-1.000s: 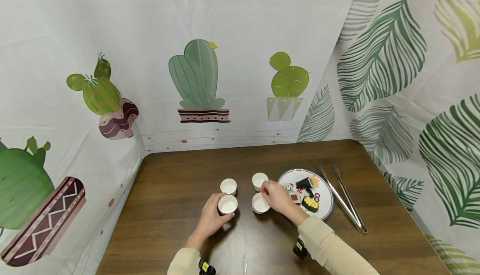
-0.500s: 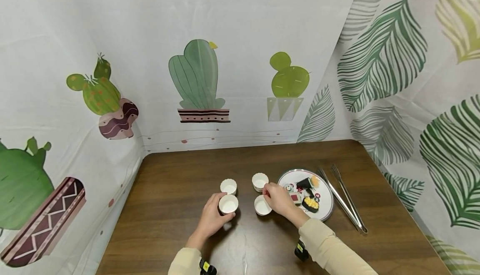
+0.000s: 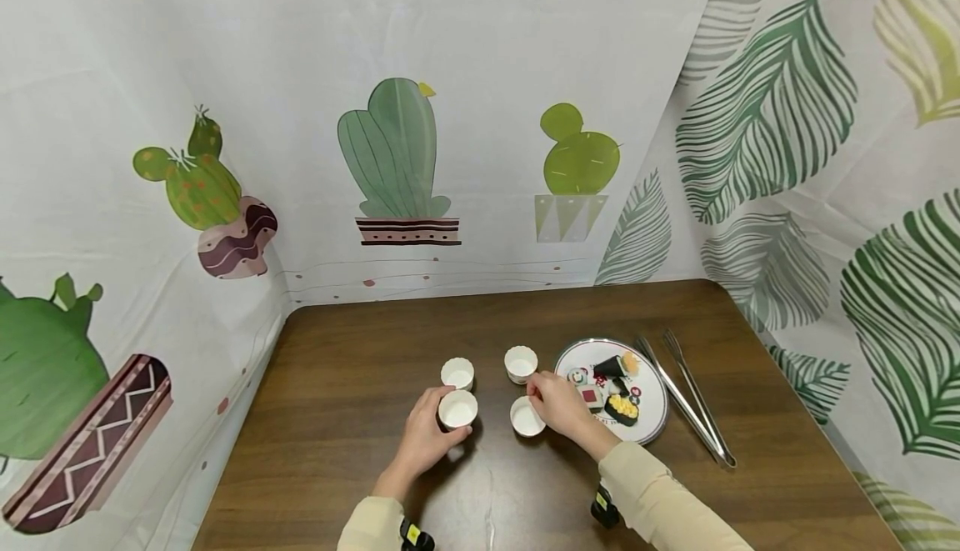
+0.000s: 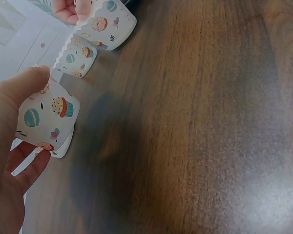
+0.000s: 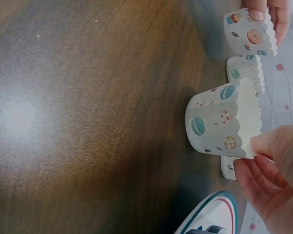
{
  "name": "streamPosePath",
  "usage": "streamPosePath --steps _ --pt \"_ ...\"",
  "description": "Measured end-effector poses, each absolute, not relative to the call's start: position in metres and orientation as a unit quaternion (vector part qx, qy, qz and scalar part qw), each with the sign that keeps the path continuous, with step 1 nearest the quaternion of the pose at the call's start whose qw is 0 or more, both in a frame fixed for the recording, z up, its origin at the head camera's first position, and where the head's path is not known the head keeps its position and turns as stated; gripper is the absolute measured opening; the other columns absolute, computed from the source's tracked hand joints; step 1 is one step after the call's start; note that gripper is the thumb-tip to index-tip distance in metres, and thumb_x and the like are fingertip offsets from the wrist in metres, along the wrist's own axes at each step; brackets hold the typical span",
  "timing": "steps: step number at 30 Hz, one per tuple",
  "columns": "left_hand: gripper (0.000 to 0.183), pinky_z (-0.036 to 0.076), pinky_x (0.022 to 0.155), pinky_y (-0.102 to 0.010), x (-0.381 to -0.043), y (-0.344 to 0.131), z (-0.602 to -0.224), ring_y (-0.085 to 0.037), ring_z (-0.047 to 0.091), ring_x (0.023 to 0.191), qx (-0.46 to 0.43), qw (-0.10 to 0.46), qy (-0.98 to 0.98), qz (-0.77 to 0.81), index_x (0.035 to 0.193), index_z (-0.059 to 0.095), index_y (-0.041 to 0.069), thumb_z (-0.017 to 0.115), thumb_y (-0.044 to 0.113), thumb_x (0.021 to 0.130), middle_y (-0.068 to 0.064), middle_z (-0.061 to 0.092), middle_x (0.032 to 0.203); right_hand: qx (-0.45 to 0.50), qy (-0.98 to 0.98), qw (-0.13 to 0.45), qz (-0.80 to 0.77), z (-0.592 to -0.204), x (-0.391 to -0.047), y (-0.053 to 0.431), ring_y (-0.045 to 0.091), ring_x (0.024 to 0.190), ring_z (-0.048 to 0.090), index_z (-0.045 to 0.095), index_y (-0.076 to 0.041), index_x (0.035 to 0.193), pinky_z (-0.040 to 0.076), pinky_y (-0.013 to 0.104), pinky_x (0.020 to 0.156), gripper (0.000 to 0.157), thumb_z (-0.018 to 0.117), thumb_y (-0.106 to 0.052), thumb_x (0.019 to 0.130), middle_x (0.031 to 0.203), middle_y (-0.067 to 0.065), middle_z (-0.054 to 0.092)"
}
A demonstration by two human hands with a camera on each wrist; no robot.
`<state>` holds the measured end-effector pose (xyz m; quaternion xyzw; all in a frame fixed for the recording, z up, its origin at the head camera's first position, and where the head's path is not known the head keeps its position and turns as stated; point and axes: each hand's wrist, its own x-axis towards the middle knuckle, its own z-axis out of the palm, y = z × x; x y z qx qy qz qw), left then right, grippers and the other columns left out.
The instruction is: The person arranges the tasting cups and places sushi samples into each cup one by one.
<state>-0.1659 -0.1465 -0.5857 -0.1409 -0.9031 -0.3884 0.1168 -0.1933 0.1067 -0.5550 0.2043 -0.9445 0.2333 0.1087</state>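
Note:
Several white paper baking cups with scalloped rims and cupcake prints stand in two rows on the table. My left hand (image 3: 426,436) grips the near left cup (image 3: 457,409) around its sides, thumb and fingers on opposite walls, as the left wrist view shows. Behind it stands the far left cup (image 3: 457,373). My right hand (image 3: 559,401) pinches the rim of the near right cup (image 3: 527,418) between thumb and fingers; in the right wrist view that cup (image 5: 217,119) has its base close to the table. The far right cup (image 3: 521,363) stands just beyond my right fingers.
Right of my right hand lies a round plate (image 3: 647,426) bearing several sushi pieces (image 3: 621,408). Metal tongs (image 3: 693,405) lie beside the plate, partly spread. A printed cloth (image 3: 487,117) hangs behind the brown table (image 3: 345,351).
My right hand has drawn the near right cup slightly toward me and to the right, away from the far right cup. My left hand and its cup have hardly moved.

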Motion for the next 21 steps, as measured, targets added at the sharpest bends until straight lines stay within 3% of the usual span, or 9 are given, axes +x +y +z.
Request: streamPosePath --steps 21 --pt "0.065 0.045 0.079 -0.039 -0.1653 -0.1459 -0.5847 -0.023 0.057 0.094 -0.143 0.117 -0.902 -0.39 0.117 0.055 0.013 0.084 0.023 0.06 -0.007 0.06 0.107 0.203 -0.945 0.114 0.231 -0.5559 -0.194 0.1078 0.011 0.058 0.049 0.061 -0.011 0.074 0.039 0.025 0.051 0.01 0.069 -0.006 0.074 0.068 -0.003 0.051"
